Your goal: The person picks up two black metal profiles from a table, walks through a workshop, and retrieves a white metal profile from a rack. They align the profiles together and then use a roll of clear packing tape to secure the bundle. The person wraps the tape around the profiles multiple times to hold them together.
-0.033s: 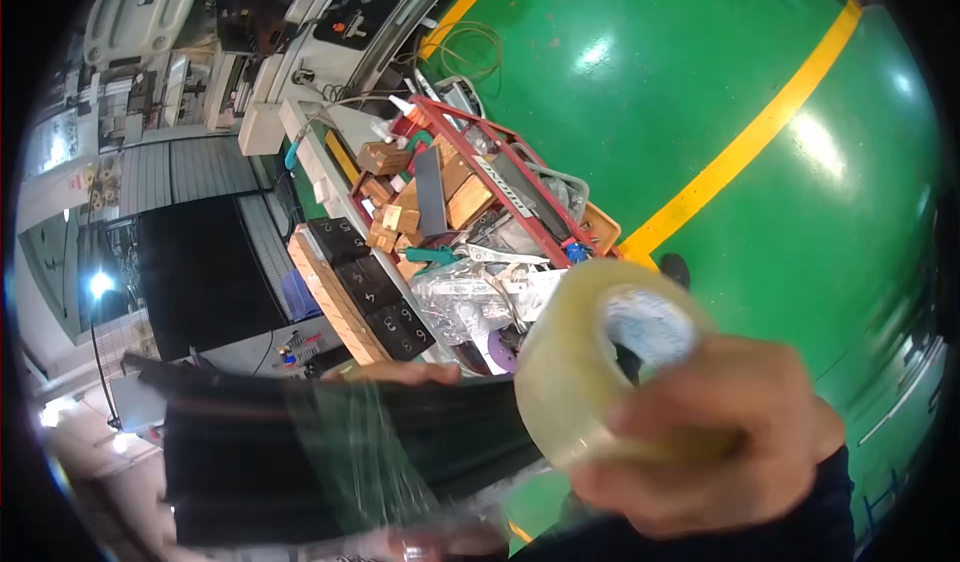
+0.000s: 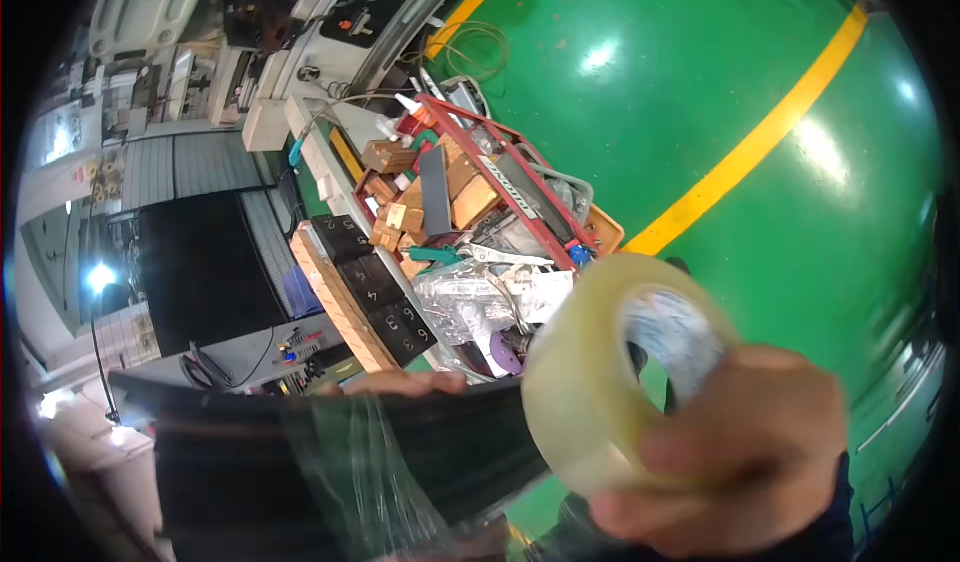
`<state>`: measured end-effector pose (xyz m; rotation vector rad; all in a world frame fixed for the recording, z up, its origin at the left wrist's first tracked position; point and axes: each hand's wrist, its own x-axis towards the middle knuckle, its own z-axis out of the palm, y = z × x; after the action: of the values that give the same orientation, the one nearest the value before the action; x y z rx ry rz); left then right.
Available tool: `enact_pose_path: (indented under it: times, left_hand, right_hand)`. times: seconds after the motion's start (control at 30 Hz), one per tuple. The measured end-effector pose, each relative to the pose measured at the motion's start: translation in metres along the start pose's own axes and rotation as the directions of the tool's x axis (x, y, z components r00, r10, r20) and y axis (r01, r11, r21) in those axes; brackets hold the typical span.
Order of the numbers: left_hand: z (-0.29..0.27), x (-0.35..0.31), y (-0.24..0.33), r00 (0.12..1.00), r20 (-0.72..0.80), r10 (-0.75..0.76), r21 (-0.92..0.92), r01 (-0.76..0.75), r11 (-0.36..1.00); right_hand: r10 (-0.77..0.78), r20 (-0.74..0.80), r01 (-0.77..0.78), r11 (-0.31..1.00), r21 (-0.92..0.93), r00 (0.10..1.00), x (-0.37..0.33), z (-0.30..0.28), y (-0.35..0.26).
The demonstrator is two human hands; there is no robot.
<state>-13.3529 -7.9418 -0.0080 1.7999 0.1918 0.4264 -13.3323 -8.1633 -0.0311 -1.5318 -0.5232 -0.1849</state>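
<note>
A large roll of clear packing tape (image 2: 575, 392) is gripped by my right hand (image 2: 745, 452), with fingers curled at its core; motion blurs them. To its left lies a long black piece (image 2: 230, 462), smooth and slightly curved, its exact kind unclear. Clear tape (image 2: 370, 462) crosses its face in a wrinkled band. Over the piece's upper edge show the fingers of my left hand (image 2: 405, 383), closed around it; the rest of that hand is hidden behind the piece.
Beyond the hands stands a red-framed bin (image 2: 510, 187) holding wooden blocks (image 2: 470, 202), pliers and plastic wrapping (image 2: 455, 292). Black numbered blocks (image 2: 370, 282) sit along a wooden bar (image 2: 340, 302). Machinery fills the left; a yellow line (image 2: 740, 152) crosses the green floor (image 2: 640, 62).
The tape roll and my right hand have shifted slightly right. The black piece and my left fingers sit a little lower in the view.
</note>
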Motion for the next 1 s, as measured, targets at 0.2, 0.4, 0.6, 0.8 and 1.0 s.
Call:
enact_pose_path:
  times: [0.2, 0.4, 0.6, 0.8, 1.0]
  left_hand:
    - [-0.004, -0.001, 0.008, 0.996, -0.088, -0.001, -0.068, -0.005, 0.998]
    - [-0.003, -0.001, 0.009, 0.992, -0.128, -0.013, -0.108, -0.001, 0.994]
    - [-0.003, -0.003, 0.016, 0.986, -0.166, -0.026, -0.189, -0.005, 0.982]
    - [-0.066, 0.004, -0.019, 0.960, -0.209, -0.188, -0.362, 0.103, 0.926]
    - [-0.061, 0.002, -0.089, 0.941, 0.317, -0.118, -0.828, 0.335, 0.449]
  right_hand:
    - [0.049, -0.045, -0.053, 0.995, -0.089, 0.998, 0.020, 0.001, -0.033]
    - [-0.034, -0.246, 0.018, 0.998, -0.065, 0.969, 0.017, 0.007, -0.028]
    - [-0.148, -0.178, 0.097, 0.959, -0.267, 0.973, -0.023, -0.007, -0.012]
    - [0.034, -0.149, -0.076, 0.956, -0.283, 0.988, -0.022, -0.005, -0.013]
    - [0.579, 0.136, -0.594, 0.797, 0.111, 0.804, -0.021, 0.023, 0.093]
